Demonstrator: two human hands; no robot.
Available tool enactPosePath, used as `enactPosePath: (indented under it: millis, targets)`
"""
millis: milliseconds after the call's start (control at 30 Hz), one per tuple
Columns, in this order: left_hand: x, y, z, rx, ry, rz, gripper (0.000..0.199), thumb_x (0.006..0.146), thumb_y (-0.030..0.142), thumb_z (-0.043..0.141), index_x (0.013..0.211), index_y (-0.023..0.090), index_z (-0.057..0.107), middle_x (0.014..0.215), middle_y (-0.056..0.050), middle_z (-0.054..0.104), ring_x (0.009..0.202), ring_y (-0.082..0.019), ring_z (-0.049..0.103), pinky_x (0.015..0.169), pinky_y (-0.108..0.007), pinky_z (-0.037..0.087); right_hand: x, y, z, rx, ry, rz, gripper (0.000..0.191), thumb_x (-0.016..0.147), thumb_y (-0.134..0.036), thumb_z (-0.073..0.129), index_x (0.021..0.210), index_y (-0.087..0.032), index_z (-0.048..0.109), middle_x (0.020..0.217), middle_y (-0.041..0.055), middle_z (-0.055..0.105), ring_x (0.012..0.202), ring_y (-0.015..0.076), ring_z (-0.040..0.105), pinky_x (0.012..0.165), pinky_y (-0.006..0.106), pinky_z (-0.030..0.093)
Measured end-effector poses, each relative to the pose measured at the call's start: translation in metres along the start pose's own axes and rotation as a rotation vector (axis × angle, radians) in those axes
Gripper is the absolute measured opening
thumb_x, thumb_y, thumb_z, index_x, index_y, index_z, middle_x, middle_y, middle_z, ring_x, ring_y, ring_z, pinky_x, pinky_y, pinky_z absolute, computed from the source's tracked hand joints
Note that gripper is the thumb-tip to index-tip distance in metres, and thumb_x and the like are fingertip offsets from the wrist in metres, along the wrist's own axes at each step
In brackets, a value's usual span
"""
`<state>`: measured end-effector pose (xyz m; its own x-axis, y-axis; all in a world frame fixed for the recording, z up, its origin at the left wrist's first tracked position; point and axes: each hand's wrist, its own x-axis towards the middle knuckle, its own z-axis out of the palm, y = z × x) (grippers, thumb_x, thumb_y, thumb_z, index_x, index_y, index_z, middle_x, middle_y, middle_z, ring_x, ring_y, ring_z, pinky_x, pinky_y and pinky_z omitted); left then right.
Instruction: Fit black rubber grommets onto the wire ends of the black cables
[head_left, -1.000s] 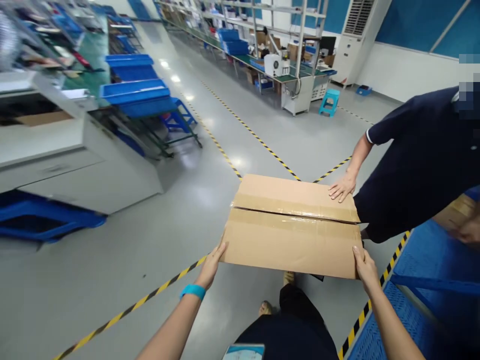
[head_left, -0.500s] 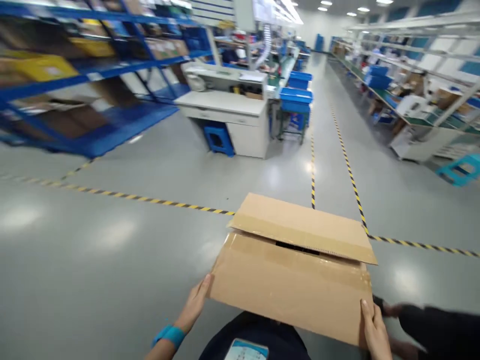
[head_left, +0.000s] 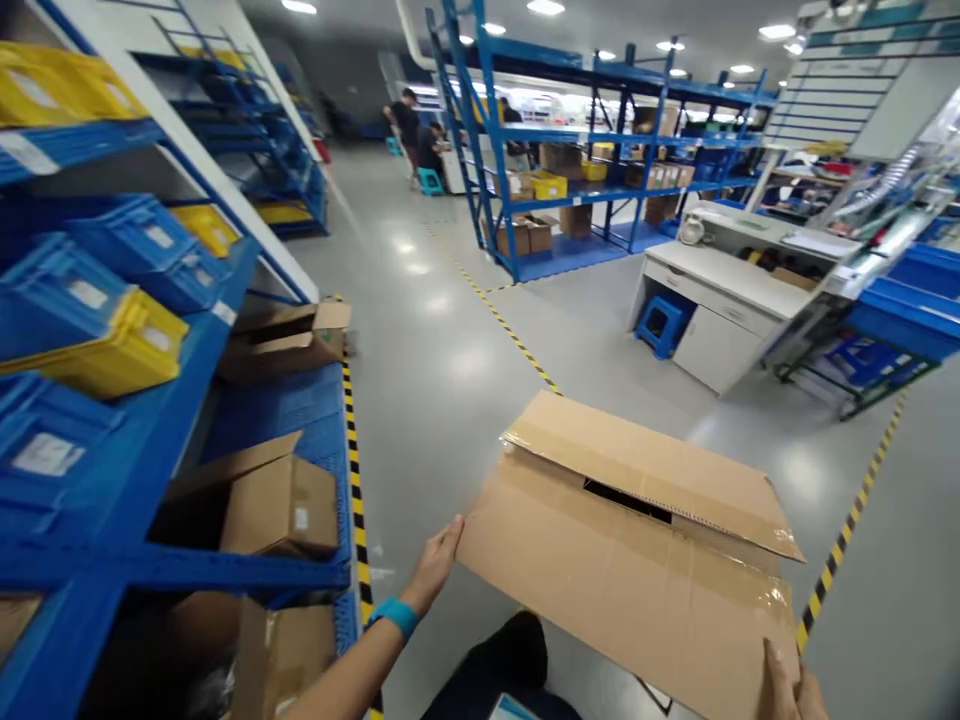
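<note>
A large cardboard box [head_left: 600,560] is carried in front of my body, its top flaps folded over with a narrow dark gap between them. Clear tape shines along the flap edges. My left hand [head_left: 436,562], with a blue band at the wrist, grips the box's left side. At the near right corner my right hand [head_left: 791,690] is closed on the box, partly cut off by the frame's lower edge. The undersides of both hands' grips are hidden by the cardboard.
Blue shelving [head_left: 187,400] with blue and yellow bins and open cartons stands close on the left. A white desk [head_left: 712,290] with a blue stool [head_left: 660,325] is ahead right, beside a cart of blue bins [head_left: 907,310]. Floor tape [head_left: 510,335] runs ahead; people are far back.
My view has swung left, bringing the near shelving in on the left and shifting the desk rightward. The box stays in both hands. The other person's dark sleeve at right has left view.
</note>
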<state>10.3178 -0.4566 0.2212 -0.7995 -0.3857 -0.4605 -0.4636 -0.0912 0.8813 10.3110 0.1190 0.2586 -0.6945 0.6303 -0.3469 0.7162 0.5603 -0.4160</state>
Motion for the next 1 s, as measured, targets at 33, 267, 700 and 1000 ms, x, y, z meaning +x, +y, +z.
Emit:
enactPosePath:
  millis: [33,267,700,1000]
  targets:
    - [0.023,0.007,-0.012,-0.015,0.013,0.004,0.080,0.076,0.087,0.054,0.108,0.018,0.078,0.121,-0.012,0.077,0.127,-0.038,0.064,0.116,-0.048,0.047,0.012,-0.033,0.018,-0.007,-0.022,-0.014,0.089,0.071,-0.089,0.038,0.128,-0.023,0.056,0.108,0.0225,0.071,0.112,0.0492,0.066,0.092,0.063,0.053]
    - [0.191,0.071,-0.076,-0.009,0.138,0.006,0.078,0.083,0.081,0.050,0.120,0.017,0.074,0.138,-0.013,0.067,0.138,-0.036,0.054,0.119,-0.046,0.043,0.097,-0.293,0.131,-0.023,-0.158,-0.185,0.088,0.073,-0.087,0.039,0.125,-0.017,0.056,0.127,0.0259,0.066,0.120,0.0448,0.063,0.100,0.055,0.050]
    - [0.541,0.202,-0.177,0.400,0.556,0.069,0.071,0.096,0.051,0.038,0.152,0.009,0.044,0.158,-0.022,0.045,0.150,-0.039,0.038,0.122,-0.061,0.031,0.240,-0.799,0.386,-0.194,-0.352,-0.566,0.072,0.088,-0.078,0.028,0.115,-0.016,0.053,0.118,0.0236,0.068,0.112,0.0388,0.065,0.094,0.045,0.047]
    - [0.937,0.370,-0.273,1.051,0.550,0.299,0.075,0.095,0.062,0.048,0.161,0.027,0.034,0.170,-0.006,0.025,0.159,-0.036,0.010,0.128,-0.057,0.006,0.282,-1.140,0.603,-0.294,-0.439,-0.758,0.076,0.090,-0.078,0.021,0.120,-0.015,0.051,0.120,0.0234,0.067,0.113,0.0378,0.065,0.092,0.044,0.048]
